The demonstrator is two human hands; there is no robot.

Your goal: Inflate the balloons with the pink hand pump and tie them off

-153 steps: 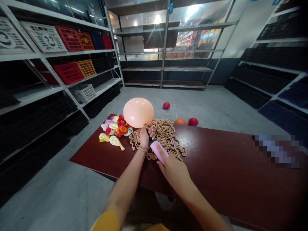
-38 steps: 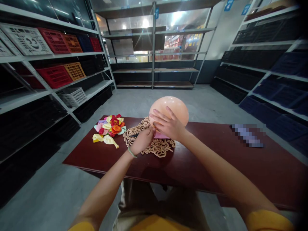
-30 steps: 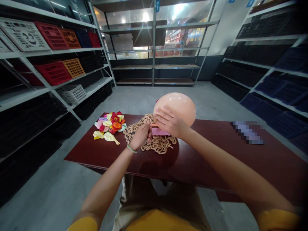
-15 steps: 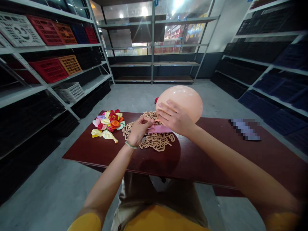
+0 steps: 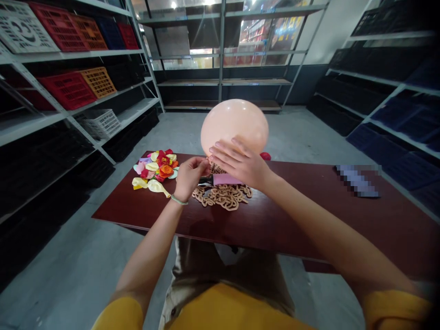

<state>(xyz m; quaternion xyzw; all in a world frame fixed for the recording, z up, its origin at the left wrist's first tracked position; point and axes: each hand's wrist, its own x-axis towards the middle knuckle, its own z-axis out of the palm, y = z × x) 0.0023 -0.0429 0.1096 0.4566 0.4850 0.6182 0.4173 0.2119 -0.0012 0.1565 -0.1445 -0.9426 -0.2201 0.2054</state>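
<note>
Dim indoors, lit through the far windows point(image 5: 256, 43), faintly shiny on the balloon point(image 5: 234, 121), dark and blurred toward the corners.

Peach balloon point(image 5: 234, 121), inflated, round, neck down, up off the counter point(image 5: 275, 220) near far edge; pink pump point(image 5: 225, 179) lies flat beneath.

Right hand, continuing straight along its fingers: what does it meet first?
Probably the left hand, pinching the peach balloon at its neck; the right hand points left at it, though depth is unclear.
</note>
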